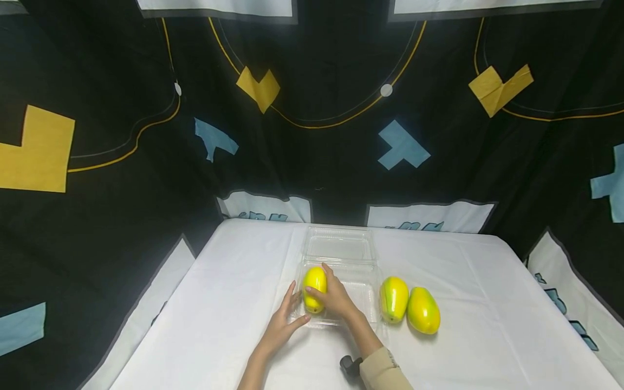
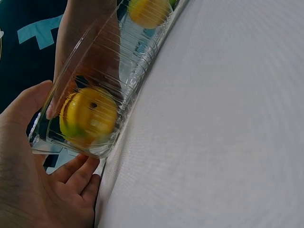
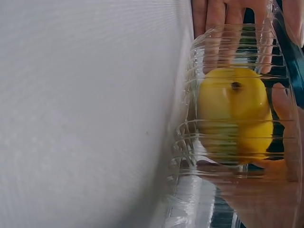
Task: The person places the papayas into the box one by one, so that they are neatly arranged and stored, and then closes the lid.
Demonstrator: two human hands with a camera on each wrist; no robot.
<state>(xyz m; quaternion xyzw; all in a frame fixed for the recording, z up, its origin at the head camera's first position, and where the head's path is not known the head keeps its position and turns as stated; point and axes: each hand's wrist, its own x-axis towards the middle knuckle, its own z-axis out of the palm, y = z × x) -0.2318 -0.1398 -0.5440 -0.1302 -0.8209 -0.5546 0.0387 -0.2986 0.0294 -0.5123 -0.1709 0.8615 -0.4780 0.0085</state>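
Observation:
A yellow, oval, mango-like fruit [image 1: 314,287] sits inside the left part of a clear plastic clamshell container [image 1: 363,292], whose lid [image 1: 339,244] lies folded back. My right hand [image 1: 338,295] reaches over the container and grips this fruit, thumb on the near side and fingers at its far end. At the container's left front corner is my left hand [image 1: 280,325], its fingers spread and mostly straight. In the left wrist view, the left thumb [image 2: 33,97] lies by the container rim and the other fingers beside its end wall; firm contact is hard to tell.
Two more yellow fruits with green tinges, one [image 1: 394,299] by the container's right side and another [image 1: 423,310] next to it, rest on the white-covered table [image 1: 478,336]. A black patterned cloth [image 1: 322,162] hangs behind and along the sides.

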